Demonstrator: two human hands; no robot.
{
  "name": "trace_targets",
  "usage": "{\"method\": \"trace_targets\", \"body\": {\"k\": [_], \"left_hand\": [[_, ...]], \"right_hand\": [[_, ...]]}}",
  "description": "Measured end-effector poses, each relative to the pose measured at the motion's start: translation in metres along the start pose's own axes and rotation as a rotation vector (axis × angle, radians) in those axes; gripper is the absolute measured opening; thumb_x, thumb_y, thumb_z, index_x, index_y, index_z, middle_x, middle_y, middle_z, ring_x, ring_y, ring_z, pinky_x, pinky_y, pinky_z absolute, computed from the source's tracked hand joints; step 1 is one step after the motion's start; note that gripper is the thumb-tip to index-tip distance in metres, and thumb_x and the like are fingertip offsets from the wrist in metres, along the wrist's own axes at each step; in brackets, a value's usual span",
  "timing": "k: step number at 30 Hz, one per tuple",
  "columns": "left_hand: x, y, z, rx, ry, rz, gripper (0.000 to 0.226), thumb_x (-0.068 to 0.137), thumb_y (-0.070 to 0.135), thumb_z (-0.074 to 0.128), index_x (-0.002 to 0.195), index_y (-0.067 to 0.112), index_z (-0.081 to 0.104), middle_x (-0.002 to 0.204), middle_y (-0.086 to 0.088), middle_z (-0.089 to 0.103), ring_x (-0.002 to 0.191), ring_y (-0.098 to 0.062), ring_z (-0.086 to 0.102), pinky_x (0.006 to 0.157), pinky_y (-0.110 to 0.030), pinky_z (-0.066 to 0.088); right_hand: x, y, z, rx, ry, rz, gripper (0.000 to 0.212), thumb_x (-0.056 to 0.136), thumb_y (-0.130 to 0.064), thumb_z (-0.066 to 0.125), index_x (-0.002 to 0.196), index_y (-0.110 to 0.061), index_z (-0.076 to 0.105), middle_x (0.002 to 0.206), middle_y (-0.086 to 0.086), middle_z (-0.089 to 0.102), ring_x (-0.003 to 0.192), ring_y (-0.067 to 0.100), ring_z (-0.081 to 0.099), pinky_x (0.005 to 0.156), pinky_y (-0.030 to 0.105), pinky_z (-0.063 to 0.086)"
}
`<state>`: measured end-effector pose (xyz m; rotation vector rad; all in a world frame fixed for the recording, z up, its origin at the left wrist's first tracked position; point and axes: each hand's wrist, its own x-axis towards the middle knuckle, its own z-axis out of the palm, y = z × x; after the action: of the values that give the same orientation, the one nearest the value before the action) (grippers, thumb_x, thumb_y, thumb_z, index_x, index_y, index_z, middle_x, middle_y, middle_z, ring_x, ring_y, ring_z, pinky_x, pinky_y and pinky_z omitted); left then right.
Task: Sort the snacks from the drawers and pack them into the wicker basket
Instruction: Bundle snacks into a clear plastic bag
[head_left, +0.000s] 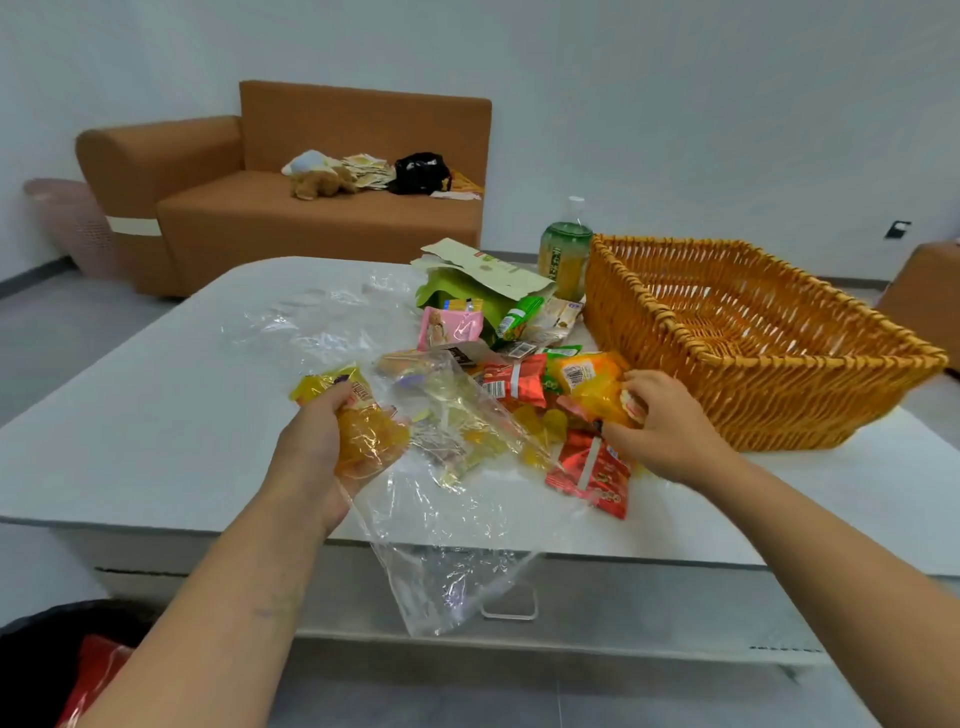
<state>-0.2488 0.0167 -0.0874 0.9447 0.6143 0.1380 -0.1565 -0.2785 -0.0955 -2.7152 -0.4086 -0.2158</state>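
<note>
The wicker basket (753, 358) stands empty to the right of the snack pile, and the right hand (660, 426) is much the nearer to it, its fingers curled round a yellow snack packet (592, 384) just beside the basket's near-left wall. The left hand (322, 452) lies well apart from the basket across the pile, palm up, fingers cupped round a handful of yellow wrapped candies (363, 431). I judge the short carry up and rightward over the rim belongs to the right hand.
</note>
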Motion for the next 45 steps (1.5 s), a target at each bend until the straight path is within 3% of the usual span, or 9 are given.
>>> {"method": "trace_targets", "body": {"k": [4,8,11,19,31,35,38,41,45], "left_hand": [[0.001,-0.002,0.012,-0.006,0.036,0.024,0.021,0.096,0.029,0.056,0.106,0.012,0.062,0.11,-0.016,0.071,0.097,-0.031,0.071,0.058,-0.037,0.061],[0.003,-0.018,0.019,-0.007,0.05,0.005,0.017,0.093,0.03,0.058,0.099,0.015,0.063,0.111,-0.015,0.072,0.096,-0.032,0.071,0.053,-0.033,0.057],[0.004,-0.027,0.024,-0.015,0.07,0.002,0.014,0.094,0.029,0.056,0.096,0.016,0.063,0.111,-0.015,0.072,0.098,-0.031,0.071,0.057,-0.034,0.058],[0.008,-0.027,0.022,0.095,0.086,0.088,0.014,0.093,0.029,0.058,0.1,0.017,0.063,0.105,-0.014,0.073,0.093,-0.032,0.072,0.083,-0.048,0.057],[0.004,-0.013,0.007,0.081,0.073,0.114,0.016,0.093,0.027,0.058,0.104,0.017,0.064,0.109,-0.014,0.072,0.097,-0.032,0.071,0.073,-0.045,0.059],[0.004,-0.009,-0.003,0.067,0.086,0.13,0.022,0.093,0.028,0.057,0.111,0.015,0.061,0.107,-0.014,0.072,0.094,-0.032,0.072,0.078,-0.047,0.058],[0.005,-0.01,-0.014,0.058,0.094,0.118,0.034,0.093,0.028,0.057,0.122,0.011,0.058,0.109,-0.015,0.072,0.09,-0.031,0.073,0.069,-0.042,0.06],[0.007,-0.006,-0.023,0.044,0.094,0.109,0.029,0.093,0.029,0.056,0.115,0.011,0.059,0.105,-0.015,0.073,0.083,-0.03,0.074,0.057,-0.039,0.059],[0.006,-0.002,-0.028,0.063,0.1,0.121,0.028,0.095,0.03,0.055,0.116,0.011,0.058,0.102,-0.014,0.073,0.083,-0.029,0.075,0.058,-0.038,0.06]], "right_hand": [[0.04,-0.001,-0.006,0.075,0.008,-0.005,0.036,0.08,-0.025,0.07,0.109,-0.012,0.051,0.106,0.006,0.054,0.095,0.022,0.054,0.078,0.035,0.049],[0.049,0.0,0.003,0.158,-0.087,0.079,0.045,0.088,-0.032,0.065,0.12,-0.015,0.039,0.1,0.003,0.059,0.086,0.021,0.06,0.078,0.042,0.055],[0.031,0.004,0.014,0.119,-0.02,0.125,0.043,0.087,-0.036,0.063,0.117,-0.018,0.039,0.105,0.006,0.06,0.091,0.026,0.059,0.081,0.046,0.053],[-0.053,0.005,0.034,-0.062,0.229,-0.085,0.039,0.075,-0.029,0.073,0.107,-0.011,0.061,0.098,0.007,0.063,0.093,0.028,0.055,0.076,0.035,0.035],[-0.06,-0.008,0.041,-0.182,0.202,-0.009,0.037,0.067,-0.036,0.072,0.09,-0.008,0.063,0.092,0.01,0.058,0.088,0.032,0.053,0.076,0.038,0.041],[-0.082,-0.026,0.045,-0.229,0.071,-0.003,0.033,0.081,-0.041,0.059,0.105,-0.018,0.057,0.108,0.001,0.059,0.102,0.026,0.054,0.08,0.035,0.037],[-0.089,-0.031,0.04,-0.202,0.052,-0.031,0.039,0.083,-0.041,0.058,0.115,-0.02,0.054,0.115,-0.001,0.057,0.105,0.024,0.054,0.079,0.034,0.042],[-0.086,-0.028,0.032,-0.071,0.079,-0.06,0.043,0.079,-0.038,0.065,0.116,-0.018,0.054,0.113,0.0,0.059,0.104,0.024,0.054,0.081,0.037,0.047],[-0.073,-0.019,0.035,-0.061,0.104,-0.147,0.042,0.071,-0.038,0.072,0.105,-0.014,0.063,0.113,0.007,0.056,0.105,0.027,0.048,0.085,0.035,0.039]]}}
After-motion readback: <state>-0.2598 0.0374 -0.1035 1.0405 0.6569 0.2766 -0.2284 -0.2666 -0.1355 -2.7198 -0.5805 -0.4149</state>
